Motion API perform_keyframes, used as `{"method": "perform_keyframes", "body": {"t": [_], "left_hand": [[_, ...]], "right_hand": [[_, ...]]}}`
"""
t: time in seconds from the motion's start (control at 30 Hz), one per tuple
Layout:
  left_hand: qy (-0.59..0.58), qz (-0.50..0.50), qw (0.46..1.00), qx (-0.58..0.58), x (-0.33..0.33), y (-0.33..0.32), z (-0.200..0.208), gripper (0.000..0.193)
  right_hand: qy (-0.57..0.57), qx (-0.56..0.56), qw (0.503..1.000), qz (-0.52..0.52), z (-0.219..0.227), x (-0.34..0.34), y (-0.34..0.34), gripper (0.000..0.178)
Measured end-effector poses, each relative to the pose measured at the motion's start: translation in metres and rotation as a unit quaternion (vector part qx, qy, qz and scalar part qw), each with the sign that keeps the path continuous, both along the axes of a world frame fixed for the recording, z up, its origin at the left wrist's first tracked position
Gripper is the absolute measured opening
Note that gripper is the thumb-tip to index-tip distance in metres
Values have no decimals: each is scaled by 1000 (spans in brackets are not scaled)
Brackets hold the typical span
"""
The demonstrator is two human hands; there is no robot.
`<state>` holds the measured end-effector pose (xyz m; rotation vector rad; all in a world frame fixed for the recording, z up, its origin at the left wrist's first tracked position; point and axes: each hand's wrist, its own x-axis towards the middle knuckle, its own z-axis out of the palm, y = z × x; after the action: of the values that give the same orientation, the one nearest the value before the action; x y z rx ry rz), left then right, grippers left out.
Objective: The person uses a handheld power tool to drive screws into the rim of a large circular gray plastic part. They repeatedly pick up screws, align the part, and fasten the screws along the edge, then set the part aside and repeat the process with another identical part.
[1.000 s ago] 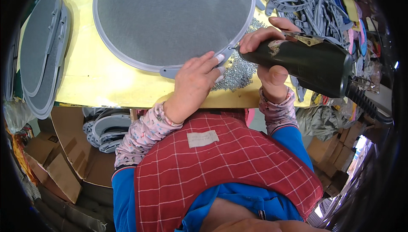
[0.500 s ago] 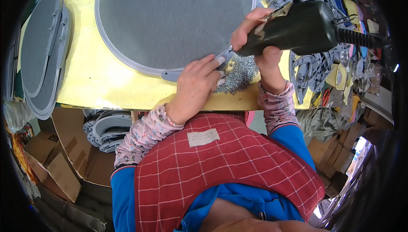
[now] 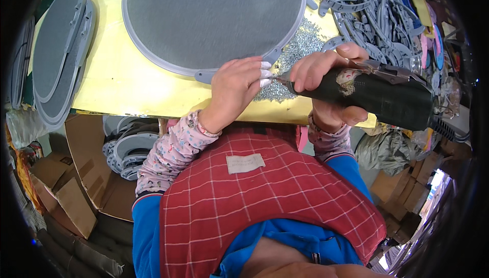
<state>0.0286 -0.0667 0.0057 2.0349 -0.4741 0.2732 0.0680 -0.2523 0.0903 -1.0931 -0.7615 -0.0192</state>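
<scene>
Gripping a dark electric screwdriver [image 3: 374, 94] firmly, the right hand [image 3: 326, 82] keeps its tip level over the pile of small silver screws [image 3: 295, 59] on the yellow table [image 3: 127, 82]. The left hand [image 3: 234, 87] pinches its white-tipped fingers [image 3: 265, 74] closed at the tool tip; what they hold is too small to see. Just beside them lies the big round grey mesh frame [image 3: 214, 18]. More mesh frames [image 3: 56, 54] are stacked at the left edge, grey plastic parts [image 3: 367, 8] far right. A pale rectangular label [image 3: 245, 163] sits on the red checked apron [image 3: 265, 201]. Brown cardboard boxes [image 3: 66, 196] stand below left.
</scene>
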Motion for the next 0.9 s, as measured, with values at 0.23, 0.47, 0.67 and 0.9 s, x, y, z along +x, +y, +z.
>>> {"method": "perform_keyframes", "body": {"t": [0.23, 0.47, 0.67, 0.9], "left_hand": [[-5, -3, 999, -36, 1, 0, -1, 25], [38, -10, 999, -17, -1, 4, -2, 40], [50, -19, 999, -3, 2, 9, 14, 70], [21, -26, 999, 22, 1, 10, 8, 70]], "right_hand": [[17, 48, 999, -1, -3, -10, 1, 96], [-37, -18, 999, 7, -3, -5, 8, 98], [-34, -48, 997, -39, -1, -8, 9, 96], [74, -116, 990, -42, -9, -5, 23, 77]]}}
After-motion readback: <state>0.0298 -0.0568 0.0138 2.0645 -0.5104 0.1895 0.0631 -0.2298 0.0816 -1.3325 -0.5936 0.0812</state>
